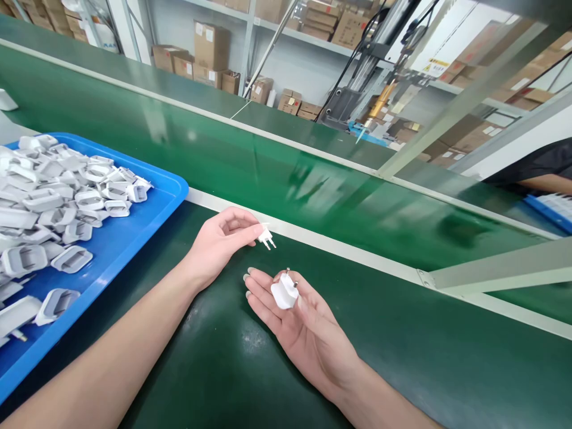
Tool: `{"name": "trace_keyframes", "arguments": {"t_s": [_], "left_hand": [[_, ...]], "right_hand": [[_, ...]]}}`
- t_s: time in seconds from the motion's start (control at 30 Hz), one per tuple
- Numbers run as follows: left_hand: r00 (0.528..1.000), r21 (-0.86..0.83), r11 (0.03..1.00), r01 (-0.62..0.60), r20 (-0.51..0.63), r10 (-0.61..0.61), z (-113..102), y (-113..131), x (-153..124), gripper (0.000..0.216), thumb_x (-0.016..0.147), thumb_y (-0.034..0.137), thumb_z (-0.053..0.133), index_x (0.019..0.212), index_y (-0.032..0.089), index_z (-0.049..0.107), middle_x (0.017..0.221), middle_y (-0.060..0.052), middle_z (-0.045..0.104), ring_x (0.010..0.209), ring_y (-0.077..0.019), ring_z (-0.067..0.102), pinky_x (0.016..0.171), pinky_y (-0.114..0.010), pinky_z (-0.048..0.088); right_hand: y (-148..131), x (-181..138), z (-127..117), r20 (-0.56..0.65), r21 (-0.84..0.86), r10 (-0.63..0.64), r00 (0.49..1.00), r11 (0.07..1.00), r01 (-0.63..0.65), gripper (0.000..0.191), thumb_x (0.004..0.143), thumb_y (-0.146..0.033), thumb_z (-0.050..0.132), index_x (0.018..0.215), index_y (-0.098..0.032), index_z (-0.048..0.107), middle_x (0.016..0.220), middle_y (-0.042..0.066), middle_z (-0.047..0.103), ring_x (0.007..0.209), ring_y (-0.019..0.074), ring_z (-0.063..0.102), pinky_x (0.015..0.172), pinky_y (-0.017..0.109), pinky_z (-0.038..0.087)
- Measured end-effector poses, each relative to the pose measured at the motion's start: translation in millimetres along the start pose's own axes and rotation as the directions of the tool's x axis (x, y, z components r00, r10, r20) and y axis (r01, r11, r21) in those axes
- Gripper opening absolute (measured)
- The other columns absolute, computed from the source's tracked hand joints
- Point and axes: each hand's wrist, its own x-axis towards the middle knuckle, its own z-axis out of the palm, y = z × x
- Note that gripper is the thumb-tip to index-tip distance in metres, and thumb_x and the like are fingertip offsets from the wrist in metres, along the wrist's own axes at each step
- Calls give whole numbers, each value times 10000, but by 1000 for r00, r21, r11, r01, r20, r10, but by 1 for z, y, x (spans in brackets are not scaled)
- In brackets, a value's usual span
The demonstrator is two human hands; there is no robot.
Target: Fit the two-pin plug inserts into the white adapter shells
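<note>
My left hand pinches a small white two-pin plug piece between thumb and fingers, its pins pointing down and to the right. Palm up, my right hand carries a white plug head with two metal pins sticking up, the thumb resting along its side. The two pieces are apart, and both hands are above the dark green work surface. To the left, a blue tray is heaped with white plug housings, many showing hollow openings.
A pale rail borders the green moving-belt-like strip beyond my hands. A slanted metal post stands at the right. Farther back are machine hardware and shelves of cardboard boxes. Another person's arm is by a second blue tray.
</note>
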Motion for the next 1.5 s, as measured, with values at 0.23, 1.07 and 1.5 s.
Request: {"name": "trace_keyframes", "arguments": {"t_s": [0.23,1.07,1.5], "left_hand": [[1000,6,1000,2,-6,-2,1,1,0,305,778,327,850,938,142,669,903,-36,692,808,-126,635,755,-238,524],[654,633,349,-691,342,675,23,7,-27,368,879,132,719,1205,302,737,1156,-38,715,1077,-243,657,992,-361,510],[973,-213,963,166,191,-126,20,1,-13,213,894,347,760,1035,188,755,990,-63,675,891,-134,608,810,-223,506]], "right_hand": [[-2,-3,2,54,9,21,998,1000,-21,325,876,-398,817,1096,-227,649,1396,143,614,1385,275,499,1229,516,265],[6,0,-4,28,49,-42,999,998,41,208,945,-341,728,1087,-193,687,981,55,644,820,138,600,807,280,483],[5,-2,-4,24,114,-21,1000,993,18,221,1022,-342,593,1011,-151,703,941,65,615,792,140,581,793,288,478]]}}
